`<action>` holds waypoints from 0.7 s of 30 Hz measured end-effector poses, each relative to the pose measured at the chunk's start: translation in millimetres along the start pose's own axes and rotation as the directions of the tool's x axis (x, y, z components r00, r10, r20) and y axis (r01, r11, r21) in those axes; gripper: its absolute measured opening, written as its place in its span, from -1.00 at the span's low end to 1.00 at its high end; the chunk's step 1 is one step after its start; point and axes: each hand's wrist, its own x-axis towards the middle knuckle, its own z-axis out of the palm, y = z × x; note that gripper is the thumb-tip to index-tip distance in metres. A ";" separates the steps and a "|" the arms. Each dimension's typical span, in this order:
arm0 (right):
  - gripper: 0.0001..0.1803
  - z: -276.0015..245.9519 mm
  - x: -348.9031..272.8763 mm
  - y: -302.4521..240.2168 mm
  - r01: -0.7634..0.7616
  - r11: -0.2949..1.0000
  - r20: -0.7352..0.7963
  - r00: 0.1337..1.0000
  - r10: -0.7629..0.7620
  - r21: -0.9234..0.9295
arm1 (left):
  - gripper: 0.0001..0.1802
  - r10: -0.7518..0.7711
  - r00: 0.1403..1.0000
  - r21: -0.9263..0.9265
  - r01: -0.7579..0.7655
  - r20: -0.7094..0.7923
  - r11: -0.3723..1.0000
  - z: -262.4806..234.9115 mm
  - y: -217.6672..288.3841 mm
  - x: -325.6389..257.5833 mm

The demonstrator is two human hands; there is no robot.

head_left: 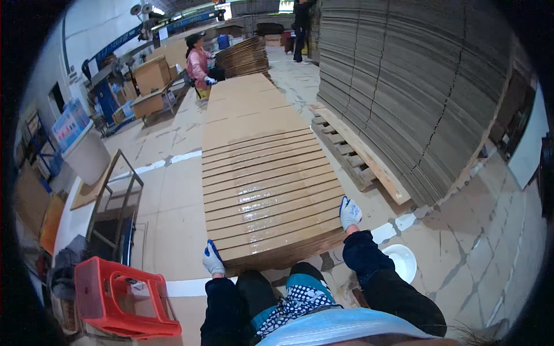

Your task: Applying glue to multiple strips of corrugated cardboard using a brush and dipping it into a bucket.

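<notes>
A long spread of flat brown cardboard sheets [271, 190] lies in front of me, overlapping so that their edges form rows of steps. Wet, shiny streaks run down the middle. My left hand [213, 259], in a white and blue glove, grips the near left corner of the cardboard. On the right edge, slightly farther off, my right hand [350, 213] in a matching glove is closed against the sheets. Fingertips of both hands are partly hidden at the cardboard's edges. By my right forearm stands a white basin [402, 262], partly covered by the sleeve.
A red plastic stool [124, 297] stands at lower left, near a metal-framed table [109, 199]. Tall stacked cardboard [410, 86] rests on a wooden pallet [352, 153] to the right. Beyond the sheets a person in pink [198, 63] crouches; another person [301, 29] stands farther back.
</notes>
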 end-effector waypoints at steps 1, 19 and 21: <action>-0.46 -0.3 0.4 1.2 -0.009 1.000 0.011 1.000 0.009 -0.007 | -0.51 -0.005 1.000 -0.067 0.005 -0.011 0.998 2.3 -0.1 -2.1; -0.40 1.1 5.2 -0.5 -0.019 0.994 0.107 0.994 0.031 -0.105 | -0.72 -0.093 0.988 -0.367 0.043 -0.121 0.929 4.5 15.8 -17.2; -0.40 3.7 0.7 -0.7 -0.021 0.995 0.090 0.995 0.030 -0.102 | -0.72 -0.096 0.989 -0.372 0.047 -0.114 0.927 4.8 13.9 -17.1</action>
